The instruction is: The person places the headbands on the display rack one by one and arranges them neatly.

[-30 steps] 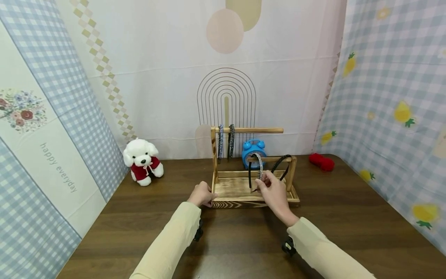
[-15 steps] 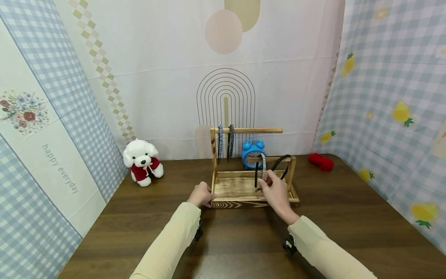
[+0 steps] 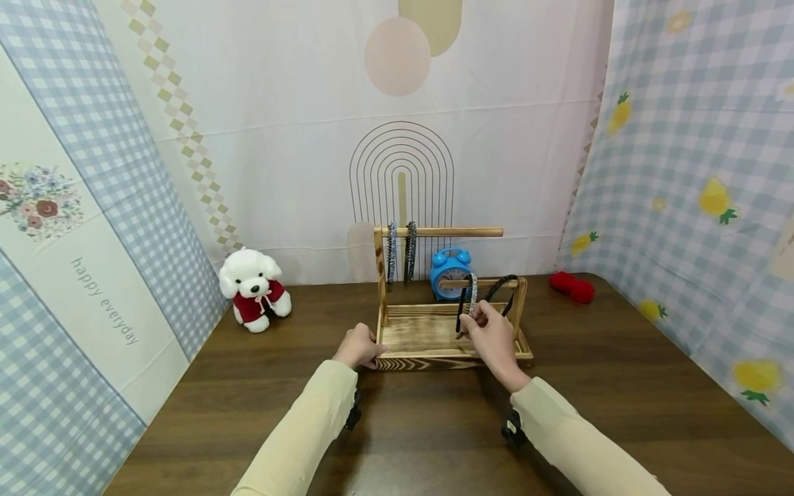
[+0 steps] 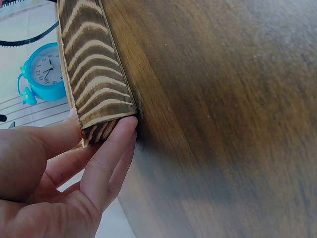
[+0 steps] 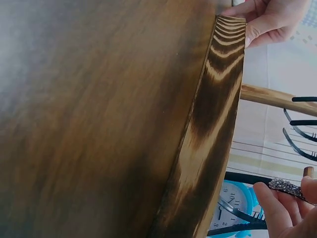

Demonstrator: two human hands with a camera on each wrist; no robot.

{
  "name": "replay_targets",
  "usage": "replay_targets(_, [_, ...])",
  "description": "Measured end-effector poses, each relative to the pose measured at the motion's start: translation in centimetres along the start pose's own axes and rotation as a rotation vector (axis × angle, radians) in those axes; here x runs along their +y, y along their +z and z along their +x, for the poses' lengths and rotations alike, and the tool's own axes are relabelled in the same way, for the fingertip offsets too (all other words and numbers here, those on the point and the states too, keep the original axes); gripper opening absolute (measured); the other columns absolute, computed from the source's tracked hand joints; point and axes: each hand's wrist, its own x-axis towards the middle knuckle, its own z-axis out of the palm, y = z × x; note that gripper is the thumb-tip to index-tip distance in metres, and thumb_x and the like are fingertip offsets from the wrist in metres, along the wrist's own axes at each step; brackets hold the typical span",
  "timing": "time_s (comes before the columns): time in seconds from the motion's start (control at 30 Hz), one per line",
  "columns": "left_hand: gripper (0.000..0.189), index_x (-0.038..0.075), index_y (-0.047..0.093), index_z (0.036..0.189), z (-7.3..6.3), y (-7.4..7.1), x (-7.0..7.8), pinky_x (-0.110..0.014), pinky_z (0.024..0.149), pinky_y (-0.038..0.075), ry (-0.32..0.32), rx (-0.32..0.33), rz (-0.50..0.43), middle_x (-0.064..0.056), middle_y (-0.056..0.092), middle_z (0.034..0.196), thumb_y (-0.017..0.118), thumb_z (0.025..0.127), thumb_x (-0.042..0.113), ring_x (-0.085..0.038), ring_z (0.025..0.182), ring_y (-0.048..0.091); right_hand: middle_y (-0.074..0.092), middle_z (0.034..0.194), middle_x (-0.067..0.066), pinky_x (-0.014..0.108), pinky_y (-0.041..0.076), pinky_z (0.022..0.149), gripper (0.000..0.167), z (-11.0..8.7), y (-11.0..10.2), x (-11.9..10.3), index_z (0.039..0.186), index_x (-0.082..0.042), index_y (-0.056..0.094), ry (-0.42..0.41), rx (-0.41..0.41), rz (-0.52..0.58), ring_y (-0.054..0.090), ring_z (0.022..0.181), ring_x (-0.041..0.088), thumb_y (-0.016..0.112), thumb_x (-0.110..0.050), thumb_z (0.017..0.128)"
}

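Observation:
A wooden stand (image 3: 428,362) with a shallow tray and two horizontal bars sits on the table. My left hand (image 3: 358,346) grips the tray's front left corner; in the left wrist view the thumb and fingers (image 4: 110,161) lie on either side of the striped wood. My right hand (image 3: 492,339) pinches a headband with silvery sparkles (image 3: 474,288), whose arch is at the lower bar. Just right of it, a black headband (image 3: 501,284) hangs on the same bar. Two glittery headbands, one bluish (image 3: 392,249) and one dark (image 3: 411,251), hang from the upper bar's left part.
A blue alarm clock (image 3: 442,260) stands right behind the lower bar. To the left sits a white plush dog (image 3: 249,275) in a red jacket. Something red and soft (image 3: 572,287) lies at the back right. Patterned cloth hangs behind and on both sides of the table.
My right hand has slid the sparkly headband to the right along the lower bar, nearer to the black one. The left hand keeps its hold on the tray corner.

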Motion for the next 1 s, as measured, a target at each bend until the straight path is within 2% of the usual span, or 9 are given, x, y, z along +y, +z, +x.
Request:
replay_targets(0.23, [0.018, -0.004, 0.069, 0.078, -0.1, 0.0, -0.1, -0.032, 0.057, 0.061, 0.007, -0.001, 0.004, -0.015, 0.063, 0.073, 0.071, 0.09, 0.009, -0.02, 0.055, 0.068, 0.068, 0.089, 0.012, 0.029, 0.051, 0.058, 0.019, 0.0, 0.0, 0.2, 0.094, -0.006, 0.062, 0.045, -0.033, 0.004, 0.065, 0.071, 0.019, 0.067, -0.025, 0.095])
replay_targets(0.4, [0.018, -0.004, 0.068, 0.078, -0.1, 0.1, -0.2, -0.032, 0.058, 0.061, 0.004, 0.002, 0.005, -0.015, 0.063, 0.073, 0.071, 0.09, 0.009, -0.021, 0.055, 0.069, 0.07, 0.099, 0.015, 0.033, 0.055, 0.064, 0.026, -0.2, -0.2, 0.5, 0.104, -0.004, 0.065, 0.079, -0.034, -0.044, 0.068, 0.084, 0.025, 0.068, -0.028, 0.094])
replay_targets(0.6, [0.018, -0.004, 0.068, 0.078, 0.1, 0.1, -0.3, -0.033, 0.058, 0.062, 0.008, 0.001, -0.005, -0.016, 0.063, 0.072, 0.071, 0.09, 0.008, -0.02, 0.054, 0.068, 0.07, 0.107, 0.016, 0.046, 0.057, 0.079, 0.04, -0.8, -1.2, 0.6, 0.111, -0.002, 0.066, 0.054, -0.07, -0.153, 0.068, 0.096, 0.029, 0.069, -0.038, 0.092])
replay_targets(0.87, [0.019, -0.004, 0.068, 0.078, 0.0, 0.2, -0.3, -0.033, 0.058, 0.062, -0.004, 0.03, 0.016, -0.014, 0.062, 0.072, 0.07, 0.091, 0.01, -0.024, 0.058, 0.069, 0.071, 0.105, 0.016, 0.047, 0.058, 0.078, 0.049, -1.7, -2.9, 0.7, 0.109, -0.002, 0.067, 0.067, -0.14, -0.235, 0.07, 0.093, 0.029, 0.069, -0.046, 0.09])
replay_targets(1.0, [0.021, -0.006, 0.071, 0.085, 0.0, 0.4, -0.6, -0.033, 0.057, 0.061, 0.017, 0.031, 0.011, -0.018, 0.064, 0.078, 0.068, 0.093, 0.012, -0.023, 0.058, 0.068, 0.072, 0.104, 0.017, 0.046, 0.059, 0.078, 0.053, -2.3, -3.7, 0.7, 0.108, 0.001, 0.068, 0.072, -0.174, -0.253, 0.071, 0.092, 0.029, 0.069, -0.048, 0.088])
